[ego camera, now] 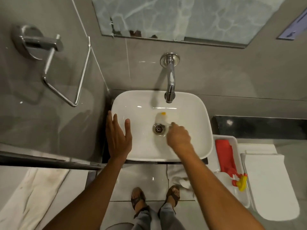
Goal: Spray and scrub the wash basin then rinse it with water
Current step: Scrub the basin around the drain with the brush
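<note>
Scrub step looked in hand: right hand [178, 136] was closed on a blurred white-and-yellow scrubber [160, 117] pressed in the wash basin [196, 113], drain [159, 128] just left of the grip. Left hand [118, 136] lay open, flat, empty on the left rim, well left of the grip; next likely needs the tap [170, 83], above it, for rinsing

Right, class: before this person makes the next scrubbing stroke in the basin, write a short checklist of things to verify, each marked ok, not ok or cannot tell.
1. Right hand is inside the wash basin, next to the drain: ok.
2. It holds a scrubber: blurred white and yellow thing, cannot tell.
3. Left hand braces flat on the basin's left rim: ok.
4. Tap running: cannot tell.
5. Spray bottle within reach, lying in the white tray to the right: ok.
</note>
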A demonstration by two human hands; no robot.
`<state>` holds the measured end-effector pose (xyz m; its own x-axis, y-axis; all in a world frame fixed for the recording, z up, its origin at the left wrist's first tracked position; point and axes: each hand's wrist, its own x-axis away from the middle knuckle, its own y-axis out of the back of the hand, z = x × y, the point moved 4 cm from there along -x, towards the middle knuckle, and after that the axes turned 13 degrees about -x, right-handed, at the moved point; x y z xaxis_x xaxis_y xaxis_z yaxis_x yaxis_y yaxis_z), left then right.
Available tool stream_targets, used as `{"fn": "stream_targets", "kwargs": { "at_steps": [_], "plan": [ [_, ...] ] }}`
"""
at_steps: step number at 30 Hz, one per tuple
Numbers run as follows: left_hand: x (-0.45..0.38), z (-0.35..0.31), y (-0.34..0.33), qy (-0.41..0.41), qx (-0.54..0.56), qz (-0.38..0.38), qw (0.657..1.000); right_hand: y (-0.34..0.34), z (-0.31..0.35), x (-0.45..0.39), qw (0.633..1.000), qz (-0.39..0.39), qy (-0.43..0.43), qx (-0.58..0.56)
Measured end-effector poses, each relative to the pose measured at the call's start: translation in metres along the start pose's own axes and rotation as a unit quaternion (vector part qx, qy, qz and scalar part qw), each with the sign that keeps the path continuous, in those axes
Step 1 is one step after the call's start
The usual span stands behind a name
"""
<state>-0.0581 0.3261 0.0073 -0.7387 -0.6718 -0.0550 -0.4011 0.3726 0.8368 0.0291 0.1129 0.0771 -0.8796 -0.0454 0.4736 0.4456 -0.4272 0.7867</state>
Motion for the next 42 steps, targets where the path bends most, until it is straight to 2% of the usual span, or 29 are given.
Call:
{"fn": "stream_targets", "kwargs": {
  "at_steps": [3,7,10,13,17,21,26,31,36,42],
  "plan": [
    [-0.001,0.002,-0.001,0.016,-0.025,0.008,1.000,0.034,-0.042,-0.008,0.998,-0.029,-0.050,0.022],
    [-0.003,0.004,-0.005,0.017,-0.041,0.012,0.999,0.031,-0.068,0.036,0.993,0.063,-0.067,0.077],
    [-0.003,0.007,-0.007,0.020,-0.043,0.012,0.999,-0.003,-0.044,0.075,0.989,0.129,-0.030,0.060],
    [-0.002,0.007,-0.006,0.016,-0.040,0.006,0.999,-0.046,0.013,0.085,0.987,0.163,0.003,-0.005],
    [-0.003,0.004,-0.004,0.015,-0.036,-0.003,0.999,-0.065,0.084,0.039,0.991,0.112,0.047,-0.060],
    [-0.003,0.006,-0.006,0.020,-0.036,0.001,0.999,-0.022,0.092,-0.032,0.998,0.035,0.038,-0.036],
    [-0.003,0.006,-0.007,0.012,-0.045,0.010,0.999,0.027,0.007,-0.048,0.998,-0.044,-0.045,0.011],
    [-0.003,0.007,-0.008,0.010,-0.046,0.025,0.999,0.041,-0.083,0.006,0.993,-0.069,-0.094,0.033],
    [-0.002,0.005,-0.005,0.010,-0.038,0.032,0.999,-0.003,-0.086,0.079,0.996,-0.004,-0.088,0.015],
    [-0.002,0.005,-0.005,0.011,-0.035,0.027,0.999,-0.067,0.000,0.110,0.992,0.120,-0.024,0.002]
  ]
}}
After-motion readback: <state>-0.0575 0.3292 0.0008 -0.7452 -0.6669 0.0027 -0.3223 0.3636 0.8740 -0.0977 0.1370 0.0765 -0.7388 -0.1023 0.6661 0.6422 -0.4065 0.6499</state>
